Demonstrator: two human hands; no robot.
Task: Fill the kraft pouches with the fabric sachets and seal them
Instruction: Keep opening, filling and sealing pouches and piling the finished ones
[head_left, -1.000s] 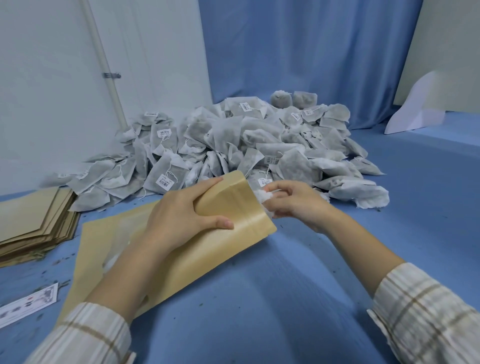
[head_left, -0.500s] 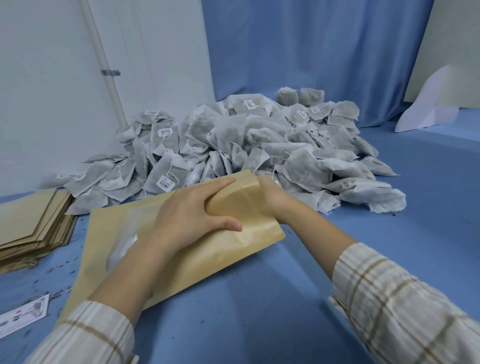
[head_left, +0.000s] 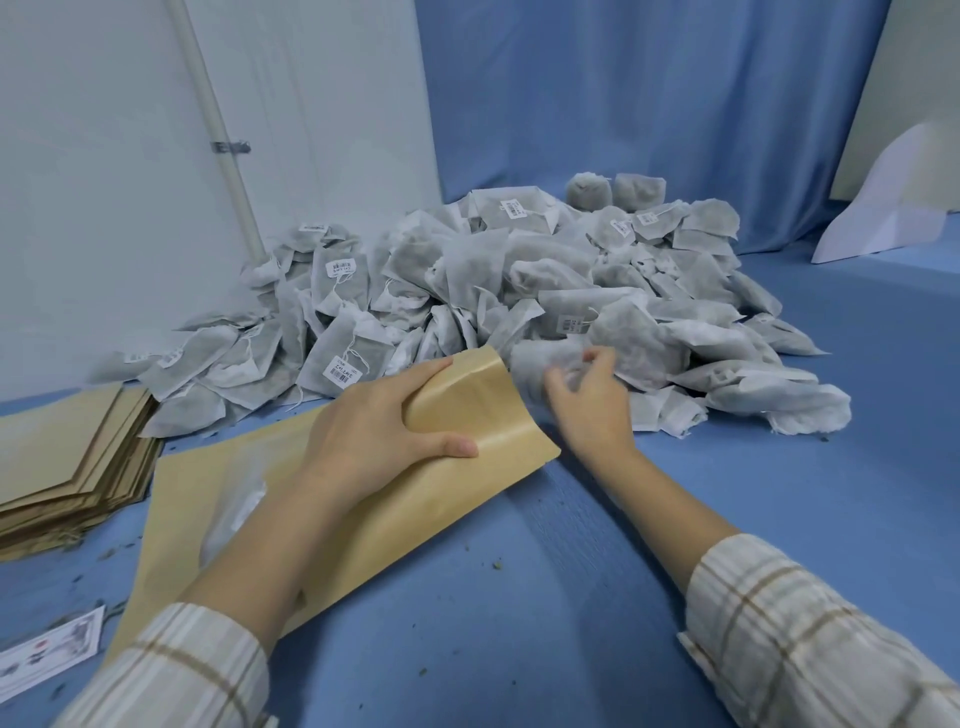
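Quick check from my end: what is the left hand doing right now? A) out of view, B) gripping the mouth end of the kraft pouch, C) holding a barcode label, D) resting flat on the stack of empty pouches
B: the left hand has its fingers and thumb curled round the open mouth end of the kraft pouch, well clear of the stack of empty pouches.

Left grip (head_left: 384, 436) is clamped on the mouth end of the kraft pouch (head_left: 332, 519), thumb lying across the front face and fingers curled over the top edge, forearm running back over the pouch toward the camera. Right grip (head_left: 589, 410) sits just right of the pouch mouth, fingers loosely curled and blurred at a sachet (head_left: 550, 358). Both wrists bare, plaid sleeves pushed back.
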